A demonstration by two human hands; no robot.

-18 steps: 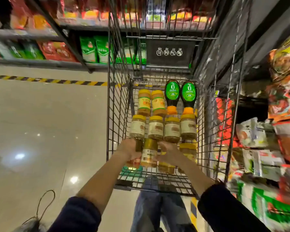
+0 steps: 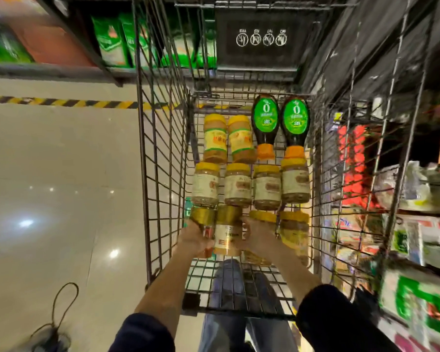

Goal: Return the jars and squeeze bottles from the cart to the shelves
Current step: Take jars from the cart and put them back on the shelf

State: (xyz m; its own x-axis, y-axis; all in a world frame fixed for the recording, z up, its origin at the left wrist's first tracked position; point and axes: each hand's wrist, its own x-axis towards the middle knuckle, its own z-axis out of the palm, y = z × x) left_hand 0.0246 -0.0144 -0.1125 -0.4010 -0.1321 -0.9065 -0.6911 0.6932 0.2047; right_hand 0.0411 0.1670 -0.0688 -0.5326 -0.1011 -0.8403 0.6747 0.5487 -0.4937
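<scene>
Both hands are down in the near end of the wire cart [image 2: 163, 174], where the nearest row of jars lies on its side. The left hand [image 2: 193, 240] is curled round the outer gold-lidded jar [image 2: 203, 219], hard against the cart's left wall. The right hand [image 2: 258, 235] is clasped over a yellow-lidded jar [image 2: 263, 216], whose lid shows beyond the knuckles, and its thumb side presses on the middle gold-lidded jar [image 2: 228, 232] lying between the two hands. A fourth jar [image 2: 294, 232] rests just beside the right hand. Further along sit a row of four pale-labelled jars [image 2: 238, 185], then two yellow-labelled jars [image 2: 215, 138] and two dark squeeze bottles [image 2: 265, 123] with orange caps; nothing looks shelved yet, so the task seems to be at its start. The stocked shelves [image 2: 417, 224] stand close on the right. The risks as I judge them: the jars are packed touching, so lifting two at once may drag or roll the ungripped middle jar, and it could knock its neighbours. A one-handed hold on a smooth, round jar may slip, more so if it is glass. The narrow wire walls could catch a knuckle or a lid on the way up, and the far row may shift once its support goes
</scene>
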